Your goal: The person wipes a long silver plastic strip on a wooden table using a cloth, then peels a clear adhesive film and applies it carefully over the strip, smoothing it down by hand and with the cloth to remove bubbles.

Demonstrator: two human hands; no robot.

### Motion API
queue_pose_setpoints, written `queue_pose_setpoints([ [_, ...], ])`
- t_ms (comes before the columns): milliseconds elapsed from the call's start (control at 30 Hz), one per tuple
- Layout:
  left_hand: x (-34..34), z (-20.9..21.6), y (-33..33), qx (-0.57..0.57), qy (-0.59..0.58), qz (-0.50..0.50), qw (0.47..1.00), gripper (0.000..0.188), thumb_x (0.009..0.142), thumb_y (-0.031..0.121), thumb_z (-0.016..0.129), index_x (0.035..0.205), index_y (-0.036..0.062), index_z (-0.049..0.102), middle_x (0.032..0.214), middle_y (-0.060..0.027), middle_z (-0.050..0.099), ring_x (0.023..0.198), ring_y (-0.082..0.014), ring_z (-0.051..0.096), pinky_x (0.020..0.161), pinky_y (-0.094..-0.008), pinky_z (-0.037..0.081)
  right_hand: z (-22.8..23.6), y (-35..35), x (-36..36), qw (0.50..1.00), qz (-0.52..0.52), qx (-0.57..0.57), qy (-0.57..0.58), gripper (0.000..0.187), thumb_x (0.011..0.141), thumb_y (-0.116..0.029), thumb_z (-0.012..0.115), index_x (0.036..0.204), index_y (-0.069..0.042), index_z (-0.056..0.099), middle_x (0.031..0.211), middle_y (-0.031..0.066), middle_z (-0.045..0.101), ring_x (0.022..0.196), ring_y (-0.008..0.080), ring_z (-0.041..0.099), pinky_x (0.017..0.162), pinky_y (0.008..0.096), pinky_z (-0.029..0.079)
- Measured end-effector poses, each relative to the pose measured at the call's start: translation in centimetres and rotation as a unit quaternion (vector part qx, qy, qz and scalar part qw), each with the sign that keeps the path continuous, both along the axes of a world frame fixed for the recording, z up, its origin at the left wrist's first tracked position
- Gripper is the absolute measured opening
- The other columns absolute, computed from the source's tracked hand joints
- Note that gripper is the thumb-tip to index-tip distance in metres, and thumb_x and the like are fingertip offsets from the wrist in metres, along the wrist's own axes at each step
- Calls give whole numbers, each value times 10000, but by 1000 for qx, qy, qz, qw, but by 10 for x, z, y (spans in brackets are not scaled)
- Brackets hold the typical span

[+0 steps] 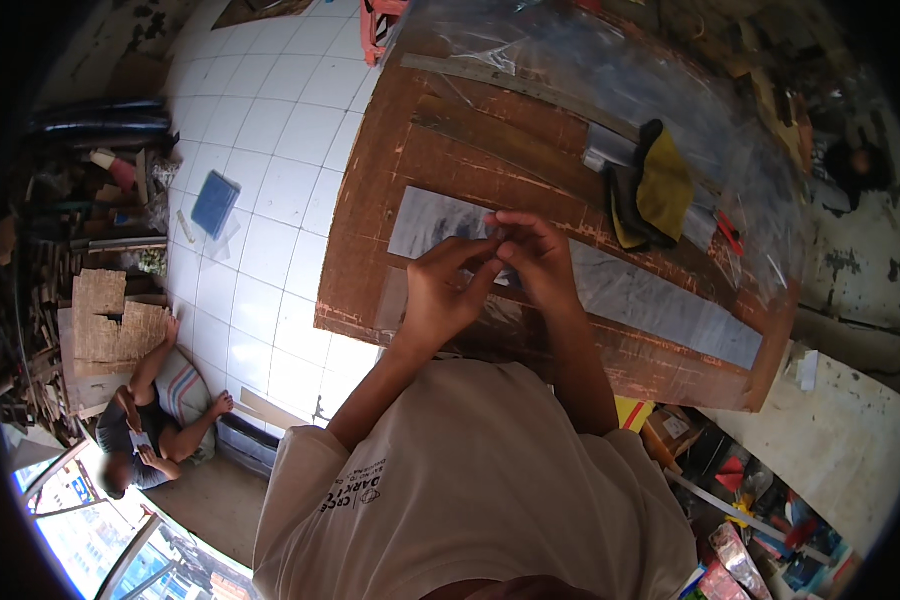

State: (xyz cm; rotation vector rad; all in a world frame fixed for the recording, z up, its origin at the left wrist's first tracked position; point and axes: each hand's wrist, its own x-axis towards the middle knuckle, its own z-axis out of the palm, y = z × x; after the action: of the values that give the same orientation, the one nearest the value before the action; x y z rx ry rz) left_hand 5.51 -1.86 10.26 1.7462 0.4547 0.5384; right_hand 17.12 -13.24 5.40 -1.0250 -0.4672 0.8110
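Bending inward, the left hand (446, 287) and right hand (542, 262) have their fingertips close together above the long grey marbled strip (660, 308); I cannot tell if they pinch something. It lies on the brown wooden table (355, 262), right end near the edge, narrow room separating it from folded yellow-and-black fabric (667, 190).

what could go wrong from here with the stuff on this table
1. The left hand and right hand meet over the grey marbled strip; anything small between the fingertips, which I can't make out, might drop onto it.
2. The red tool lies loose beside the clear plastic sheeting; tugging the sheeting could shift it.
3. The bulky yellow-and-black cloth item sits close to the strip and might get in the way.
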Motion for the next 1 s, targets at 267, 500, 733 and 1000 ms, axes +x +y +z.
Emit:
queue_pose_setpoints([
  [267,-6,-18,6,-154,21,12,988,222,909,92,658,1077,-53,676,953,-120,709,858,-121,656,737,-256,531,-2,6,-7,1000,-12,7,16,384,894,-1,634,1271,3,562,1272,136,605,1021,153,621,891,304,509],
  [500,-8,-9,14,-156,53,14,986,199,876,105,702,1011,-41,703,879,-121,715,794,-120,667,682,-240,521,5,9,-11,996,-19,-46,-72,371,885,46,615,1253,7,579,1230,122,623,971,140,624,877,288,513],
  [733,-7,-7,17,-165,64,10,984,169,847,100,729,954,-30,723,805,-107,718,761,-121,676,666,-241,520,9,8,-12,992,-22,-67,-109,348,880,39,630,1226,9,598,1208,119,634,966,130,625,868,283,516],
  [1000,-7,-15,25,-316,60,-36,946,158,863,60,703,972,-55,712,835,-112,719,768,-130,680,698,-230,538,8,5,-10,996,-2,-44,-81,368,870,43,646,1233,21,589,1207,129,632,966,139,628,876,290,515],
])
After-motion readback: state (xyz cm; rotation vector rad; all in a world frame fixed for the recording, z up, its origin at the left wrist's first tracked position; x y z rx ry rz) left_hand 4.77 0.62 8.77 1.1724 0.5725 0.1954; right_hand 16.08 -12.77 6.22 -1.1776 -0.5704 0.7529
